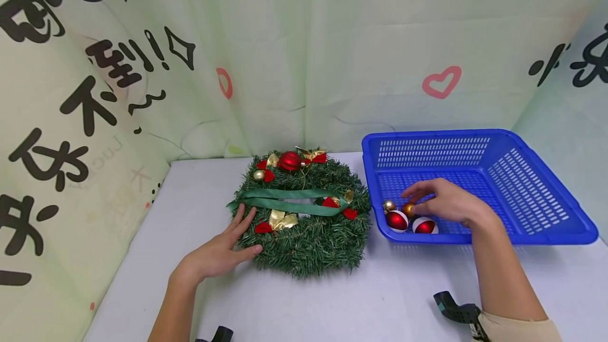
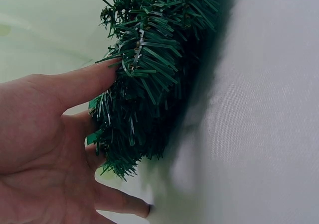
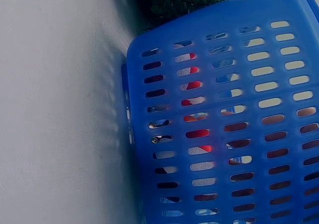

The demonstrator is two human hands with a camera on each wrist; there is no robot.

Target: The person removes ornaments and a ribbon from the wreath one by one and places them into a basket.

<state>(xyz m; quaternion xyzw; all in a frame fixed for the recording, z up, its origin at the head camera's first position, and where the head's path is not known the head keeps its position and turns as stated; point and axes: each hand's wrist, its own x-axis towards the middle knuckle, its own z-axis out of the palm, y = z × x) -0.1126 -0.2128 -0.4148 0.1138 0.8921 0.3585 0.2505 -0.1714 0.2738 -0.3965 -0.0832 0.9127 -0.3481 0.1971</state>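
A green artificial wreath [image 1: 318,249] lies on the table, trimmed with a red bauble [image 1: 290,161], gold and red bows, and a small gold ball [image 1: 258,175]. Green ribbon [image 1: 285,193] runs across its middle. My left hand [image 1: 216,254], fingers spread, rests against the wreath's left edge; in the left wrist view its thumb [image 2: 94,82] touches the needles. Inside the blue basket [image 1: 537,238], my right hand [image 1: 448,202] reaches down, thumb and fingers apart at a gold ball [image 1: 407,209]. Two red-and-white baubles [image 1: 397,221] and a smaller gold ball [image 1: 389,205] lie beside it.
The basket's slotted front wall [image 3: 224,99] fills much of the right wrist view. A printed curtain [image 1: 342,67] hangs behind and beside the white table [image 1: 342,305]. Black wrist mounts [image 1: 457,307] show near the front.
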